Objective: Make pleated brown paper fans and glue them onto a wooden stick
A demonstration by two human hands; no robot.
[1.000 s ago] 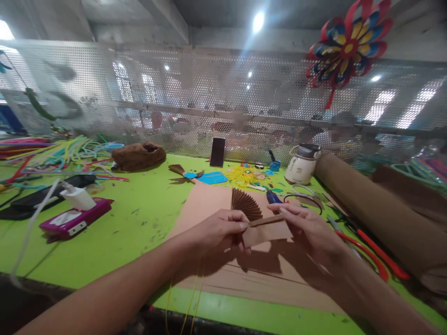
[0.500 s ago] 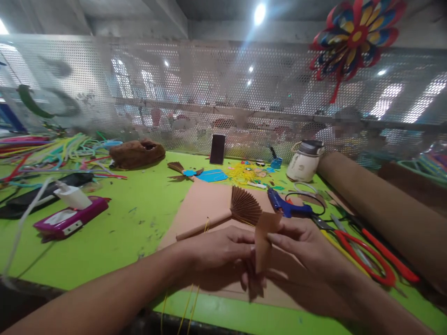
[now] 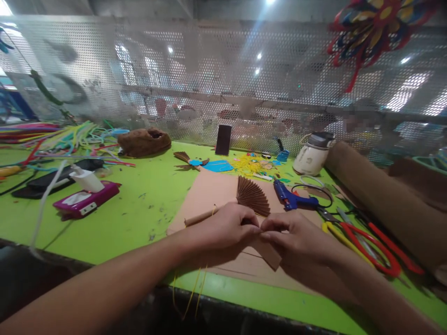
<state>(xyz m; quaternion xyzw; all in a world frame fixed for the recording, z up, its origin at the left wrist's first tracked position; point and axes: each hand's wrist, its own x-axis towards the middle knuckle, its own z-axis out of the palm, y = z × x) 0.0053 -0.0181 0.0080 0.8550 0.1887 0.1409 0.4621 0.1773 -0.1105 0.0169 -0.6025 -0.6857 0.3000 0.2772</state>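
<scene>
My left hand (image 3: 228, 227) and my right hand (image 3: 296, 237) meet in front of me, fingertips pinched together on a small piece of brown paper (image 3: 270, 253) that hangs down below them. They hover over a tan cardboard sheet (image 3: 213, 193) on the green table (image 3: 132, 218). Just beyond my fingers lies a pleated brown paper fan (image 3: 253, 197) on a wooden stick (image 3: 200, 217).
A blue glue gun (image 3: 291, 199) and red and yellow scissors (image 3: 363, 242) lie to the right, beside a big brown paper roll (image 3: 377, 195). A magenta case with a white charger (image 3: 85, 197) and coloured cords (image 3: 63, 144) sit left. A phone (image 3: 223, 139) and a white kettle (image 3: 312, 158) stand by the mesh wall.
The brown paper piece was held flat, then turned upright, and is now pinched low between both hands' fingertips. My hands have drawn closer together, and the view has tilted down slightly.
</scene>
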